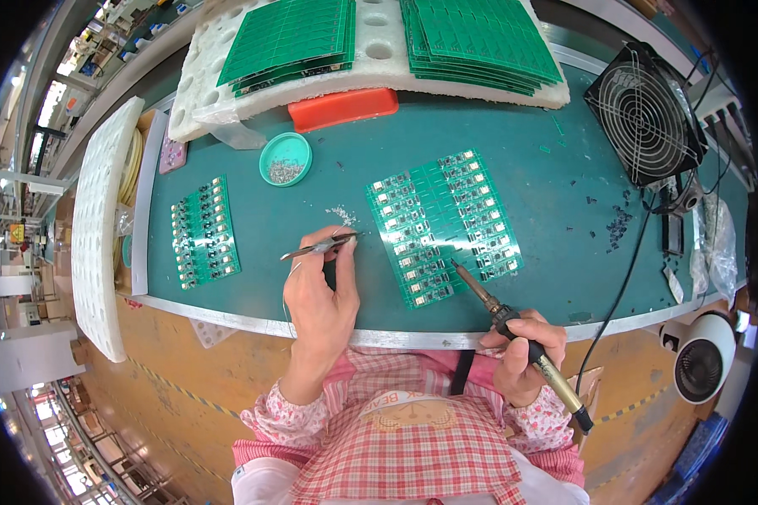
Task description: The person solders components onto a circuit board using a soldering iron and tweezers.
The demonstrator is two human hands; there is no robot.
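Note:
My right hand [524, 358] is closed round the handle of a soldering iron [480, 290], whose tip points at the lower middle of a green circuit board panel [425, 220]. I cannot tell whether the tip touches it. Rows of small parts line both sides of this panel. Left of it, my left hand [316, 295] pinches thin metal tweezers [318, 247], their points toward the right. A fine wire hangs down beside that hand. Tiny silvery parts [343, 216] lie loose just beyond it. Farther left rests a second populated circuit board panel [205, 233].
A round green dish [285, 139] holds small metal parts, near a red tray [343, 109]. White foam [379, 71] at the back carries stacks of green boards [480, 42]. A black fan [646, 114] stands at right, near scattered dark bits [619, 227] and a cable [627, 282].

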